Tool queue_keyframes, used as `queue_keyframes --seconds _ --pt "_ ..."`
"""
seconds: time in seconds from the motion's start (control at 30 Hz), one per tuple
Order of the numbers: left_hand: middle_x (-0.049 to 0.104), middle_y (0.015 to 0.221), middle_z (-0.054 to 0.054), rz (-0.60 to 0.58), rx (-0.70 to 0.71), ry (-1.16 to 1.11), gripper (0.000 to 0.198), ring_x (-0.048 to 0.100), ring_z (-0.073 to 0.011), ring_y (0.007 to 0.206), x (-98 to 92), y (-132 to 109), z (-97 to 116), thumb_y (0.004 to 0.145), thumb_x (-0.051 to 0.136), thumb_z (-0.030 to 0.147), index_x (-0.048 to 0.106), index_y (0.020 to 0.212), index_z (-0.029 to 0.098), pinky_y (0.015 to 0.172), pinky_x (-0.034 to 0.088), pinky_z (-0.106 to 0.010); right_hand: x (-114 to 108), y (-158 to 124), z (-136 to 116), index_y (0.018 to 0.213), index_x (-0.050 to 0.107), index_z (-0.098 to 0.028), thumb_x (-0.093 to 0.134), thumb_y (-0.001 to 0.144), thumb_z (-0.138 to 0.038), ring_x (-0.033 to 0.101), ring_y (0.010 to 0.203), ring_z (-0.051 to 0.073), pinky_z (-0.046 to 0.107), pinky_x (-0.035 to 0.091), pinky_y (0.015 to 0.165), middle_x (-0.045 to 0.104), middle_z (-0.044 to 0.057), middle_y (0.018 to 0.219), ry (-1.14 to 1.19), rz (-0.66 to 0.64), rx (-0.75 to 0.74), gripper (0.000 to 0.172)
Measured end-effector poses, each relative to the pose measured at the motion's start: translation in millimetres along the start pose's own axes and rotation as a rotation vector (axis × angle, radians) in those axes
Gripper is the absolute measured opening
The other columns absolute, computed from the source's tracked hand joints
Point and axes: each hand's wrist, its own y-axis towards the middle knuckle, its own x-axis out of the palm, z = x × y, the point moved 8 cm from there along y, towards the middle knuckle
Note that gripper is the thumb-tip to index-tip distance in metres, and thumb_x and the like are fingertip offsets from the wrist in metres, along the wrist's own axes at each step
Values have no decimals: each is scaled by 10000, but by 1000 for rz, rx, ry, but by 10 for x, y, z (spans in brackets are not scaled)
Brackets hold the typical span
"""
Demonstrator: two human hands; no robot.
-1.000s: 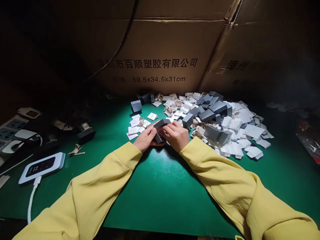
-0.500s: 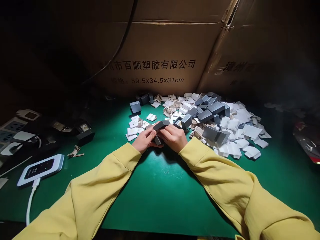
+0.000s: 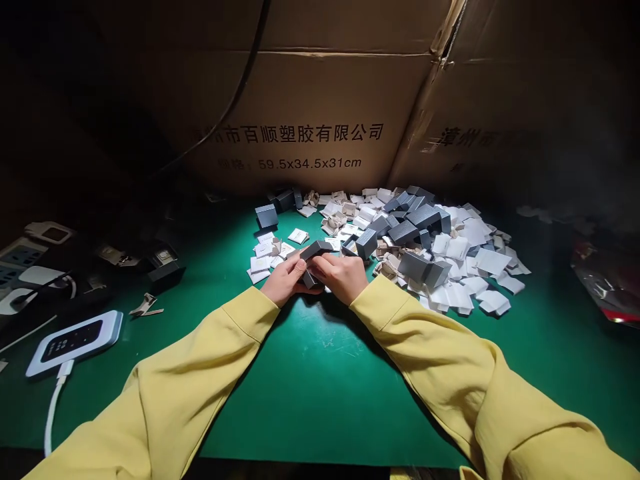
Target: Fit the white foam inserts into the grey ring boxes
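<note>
A small dark grey box (image 3: 316, 249) with its lid raised is held above the green table, between my two hands. My left hand (image 3: 286, 277) is closed around its left side, thumb on the near edge. My right hand (image 3: 346, 276) has its fingers curled together at the opening between lid and base; whatever they pinch is hidden. Just beyond the hands lie flat white folded packets (image 3: 261, 264) and another open dark box (image 3: 361, 244).
A heap of white packets (image 3: 457, 248) and dark boxes (image 3: 424, 217) covers the back right of the green table (image 3: 320, 393). Cardboard cartons (image 3: 320, 93) stand behind. On the left are a white device with a cable (image 3: 75, 343) and a power strip (image 3: 20, 257).
My right hand's fingers have shifted from the lid's right end toward the box opening. The left hand keeps its hold, and the whole view has slid slightly.
</note>
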Motion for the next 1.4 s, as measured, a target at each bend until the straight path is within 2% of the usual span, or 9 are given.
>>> queue_keyframes --seconds 0.27,0.47,0.6,0.77,0.9,1.1,1.2,1.33,1.4 --pt "595 966 -59 54 11 65 587 579 -144 727 32 -26 49 761 598 488 481 1273 226 594 569 -310 38 4 -33 738 588 -179 340 947 -306 434 448 74 274 143 475 610 19 652 -40 -32 -17 347" --pt "609 932 -49 104 -19 27 503 596 -163 737 21 -18 30 825 535 429 460 1284 236 634 575 -374 27 -5 -19 771 614 -201 372 939 -306 464 468 83 269 161 468 626 -1 674 -57 96 -31 313" --pt "593 1070 -83 137 -24 -47 442 604 -174 802 4 -13 31 863 486 374 443 1278 227 656 580 -373 38 -38 24 741 621 -208 351 942 -417 489 489 80 254 189 476 627 -11 628 4 119 -25 396" --pt "558 1152 -107 126 -27 -106 400 601 -163 798 0 -1 37 867 478 375 449 1232 214 623 584 -347 -81 -92 69 863 658 -224 411 930 -399 546 573 65 234 241 499 687 -12 742 69 240 -12 310" --pt "556 1145 -99 77 30 -20 473 589 -167 810 29 -8 45 821 542 439 464 1235 223 627 584 -336 -77 -76 69 717 644 -204 436 917 -400 504 499 63 247 201 475 650 -15 630 19 208 4 349" --pt "490 1251 -97 101 181 123 474 585 -222 872 29 -61 116 802 554 454 519 1216 228 587 586 -372 20 -22 8 726 639 -176 395 937 -346 489 484 68 258 219 486 615 13 595 -20 137 -5 364" --pt "555 1159 -100 178 162 27 436 598 -215 817 0 -55 106 812 555 411 530 1203 219 593 581 -371 54 3 47 750 654 -182 414 925 -364 544 510 76 236 281 483 652 18 631 61 136 17 348" --pt "618 1048 -91 360 187 -193 391 622 -201 768 -135 -66 123 878 451 359 483 1246 231 599 569 -349 -25 -76 281 1081 619 -209 338 947 -348 658 764 121 215 464 647 714 39 929 358 262 159 341" --pt "617 1068 -97 433 214 -259 383 632 -210 800 -230 -86 155 905 378 337 456 1265 230 559 561 -323 -32 -155 410 1162 574 -215 319 947 -344 665 811 129 231 498 699 708 31 972 458 287 251 357"
